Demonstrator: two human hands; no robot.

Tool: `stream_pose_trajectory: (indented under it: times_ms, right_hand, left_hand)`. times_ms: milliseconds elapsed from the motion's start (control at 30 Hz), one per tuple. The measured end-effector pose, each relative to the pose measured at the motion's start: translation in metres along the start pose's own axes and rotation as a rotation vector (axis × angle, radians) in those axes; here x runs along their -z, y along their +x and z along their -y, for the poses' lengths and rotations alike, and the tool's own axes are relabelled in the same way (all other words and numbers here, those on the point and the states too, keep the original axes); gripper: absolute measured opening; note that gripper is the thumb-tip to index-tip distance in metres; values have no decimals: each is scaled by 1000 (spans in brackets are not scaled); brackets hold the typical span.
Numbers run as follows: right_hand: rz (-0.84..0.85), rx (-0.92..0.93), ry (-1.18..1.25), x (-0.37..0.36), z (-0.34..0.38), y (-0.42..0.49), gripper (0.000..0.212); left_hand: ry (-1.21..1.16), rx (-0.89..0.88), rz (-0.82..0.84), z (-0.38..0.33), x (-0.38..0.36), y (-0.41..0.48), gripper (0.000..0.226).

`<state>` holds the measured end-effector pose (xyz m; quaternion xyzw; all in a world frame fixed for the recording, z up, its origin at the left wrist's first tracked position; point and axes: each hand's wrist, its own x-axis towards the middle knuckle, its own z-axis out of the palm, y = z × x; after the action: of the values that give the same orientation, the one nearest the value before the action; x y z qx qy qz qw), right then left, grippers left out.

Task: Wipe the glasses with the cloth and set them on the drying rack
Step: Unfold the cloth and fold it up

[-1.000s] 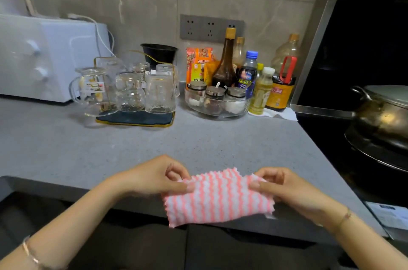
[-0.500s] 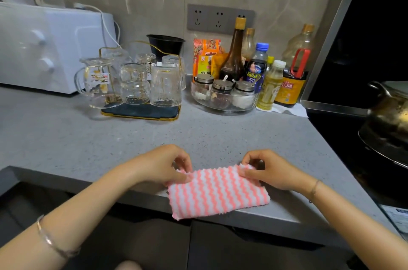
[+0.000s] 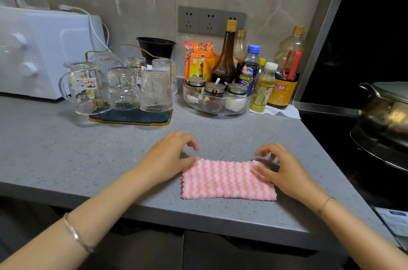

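The pink-and-white zigzag-striped folded cloth [image 3: 227, 181] lies flat on the speckled grey stone counter [image 3: 66, 148]. The left hand [image 3: 167, 159], at the cloth's 9 o'clock edge, touches its corner with the thumb, fingers loosely arched and grasping nothing. The right hand [image 3: 284, 170] rests its thumb on the 3 o'clock end, fingers relaxed. The clear ribbed glasses [image 3: 155, 90] stand upturned on the gold-wire drying rack [image 3: 132, 117] at 11 o'clock.
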<state>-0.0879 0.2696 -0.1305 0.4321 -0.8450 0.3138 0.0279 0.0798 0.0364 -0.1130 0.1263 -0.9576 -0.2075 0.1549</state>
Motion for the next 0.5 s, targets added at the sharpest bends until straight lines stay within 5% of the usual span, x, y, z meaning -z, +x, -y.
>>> stream_pose_trajectory:
  times_ms: [133, 267, 400, 500]
  right_hand:
    - [169, 129, 145, -1, 27, -18, 24]
    - [380, 187, 33, -5, 19, -34, 31]
    - [263, 99, 164, -1, 31, -37, 26]
    - [236, 228, 190, -17, 66, -36, 24]
  left_hand:
    - [-162, -120, 74, -12, -8, -21, 15]
    - [-20, -215, 180, -1, -15, -34, 29]
    - [14, -150, 173, 17, -5, -40, 30]
    - [-54, -107, 202, 20, -1, -42, 34]
